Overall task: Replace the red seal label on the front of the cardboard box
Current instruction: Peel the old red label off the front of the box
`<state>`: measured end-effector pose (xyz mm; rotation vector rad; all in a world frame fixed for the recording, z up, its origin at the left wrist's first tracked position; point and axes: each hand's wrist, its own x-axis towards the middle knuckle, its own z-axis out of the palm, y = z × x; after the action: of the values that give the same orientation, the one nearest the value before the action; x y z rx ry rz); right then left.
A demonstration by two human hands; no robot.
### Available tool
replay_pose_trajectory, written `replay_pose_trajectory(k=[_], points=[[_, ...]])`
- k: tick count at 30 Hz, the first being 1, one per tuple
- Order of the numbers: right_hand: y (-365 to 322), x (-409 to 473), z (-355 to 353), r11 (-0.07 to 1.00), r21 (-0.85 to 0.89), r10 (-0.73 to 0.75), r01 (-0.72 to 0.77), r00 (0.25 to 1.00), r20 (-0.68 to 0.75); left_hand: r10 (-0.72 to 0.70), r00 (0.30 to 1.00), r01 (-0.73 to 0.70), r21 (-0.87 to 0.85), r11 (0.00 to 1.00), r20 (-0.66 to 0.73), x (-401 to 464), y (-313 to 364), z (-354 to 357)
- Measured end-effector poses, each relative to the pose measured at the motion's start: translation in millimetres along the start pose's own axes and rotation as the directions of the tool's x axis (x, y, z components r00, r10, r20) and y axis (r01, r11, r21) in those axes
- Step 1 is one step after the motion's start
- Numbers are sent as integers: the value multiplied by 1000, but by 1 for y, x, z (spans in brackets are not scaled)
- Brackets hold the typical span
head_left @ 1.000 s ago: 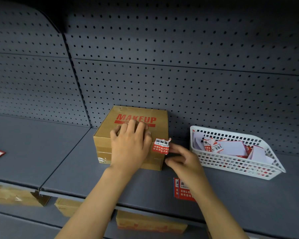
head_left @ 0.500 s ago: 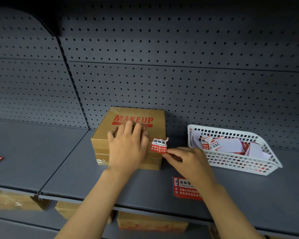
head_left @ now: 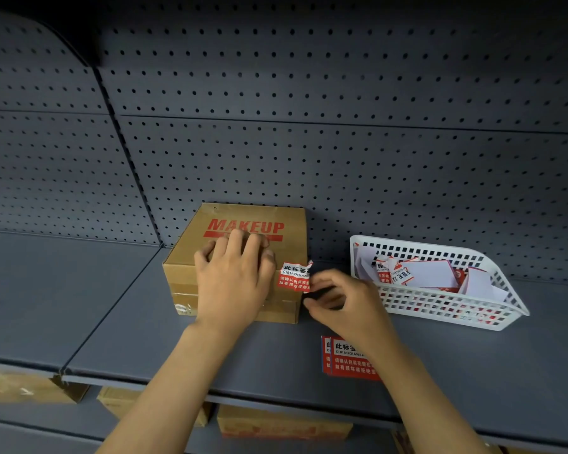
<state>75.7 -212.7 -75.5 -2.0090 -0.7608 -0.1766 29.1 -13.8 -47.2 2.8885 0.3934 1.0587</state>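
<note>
Cardboard box [head_left: 191, 273] sits at the shelf's [head_left: 145, 339] back edge; your left hand [head_left: 235, 283] presses flat on it, fingers spread. Your right hand [head_left: 345, 306] pinches the old red seal label's [head_left: 294, 276] torn edge at the front right corner. Peeling step, likely; next, pull slow and low.

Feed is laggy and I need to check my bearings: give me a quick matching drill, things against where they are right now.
Things:
1. left hand
2. red seal label
3. white basket
4. spare labels

Places:
A. right of the cardboard box
B. flat on the shelf, under the right wrist
C. pressing on the box top
D. box's right front corner, edge lifted

Pairs: 1-C, 2-D, 3-A, 4-B
</note>
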Motion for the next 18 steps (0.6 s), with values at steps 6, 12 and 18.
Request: replay_pose_trajectory(k=[6,12,18], points=[[3,3,4,996,-65,-69,64,995,-72,2,1000,-2,3,1000,2,0,-1,-1],[0,9,-6,964,-207,-168,165,986,2,7,1000,-7,-10,1000,1,0,-2,-1],[-2,3,5,828,-505,-334,243,938,-96,-4,1000,4,-10,1000,8,0,-2,-1]])
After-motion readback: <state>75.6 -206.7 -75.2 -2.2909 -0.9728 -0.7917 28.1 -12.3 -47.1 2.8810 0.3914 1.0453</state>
